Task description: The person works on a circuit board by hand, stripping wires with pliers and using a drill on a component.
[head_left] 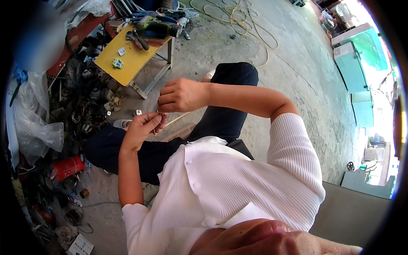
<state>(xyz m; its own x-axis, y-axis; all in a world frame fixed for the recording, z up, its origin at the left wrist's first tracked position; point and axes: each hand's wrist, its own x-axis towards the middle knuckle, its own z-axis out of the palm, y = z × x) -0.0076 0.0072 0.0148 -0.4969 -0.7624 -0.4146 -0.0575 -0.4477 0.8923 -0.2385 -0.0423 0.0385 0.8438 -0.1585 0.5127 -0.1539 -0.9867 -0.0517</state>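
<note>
My left hand [143, 128] and my right hand [182, 96] meet in front of my knees, fingertips nearly touching. Both are closed in a pinch around something small and whitish, mostly hidden by the fingers. A pale yellow cord [177, 118] runs up to the left hand's fingers; whether they grip its end I cannot tell. On the floor just beyond the left hand lies a small white fitting [137, 112]. A low yellow bench [106, 63] stands ahead to the left, carrying a green-and-white small part [117, 63], a white piece [122, 51] and dark-handled hand tools [137, 40].
A green power drill [154, 28] rests at the bench's far end. Scrap parts [87, 97], plastic bags [36, 114] and a red cylinder [68, 168] crowd the left. A yellow cord [242, 19] lies coiled on the concrete floor ahead. Turquoise cabinets [352, 68] stand at right.
</note>
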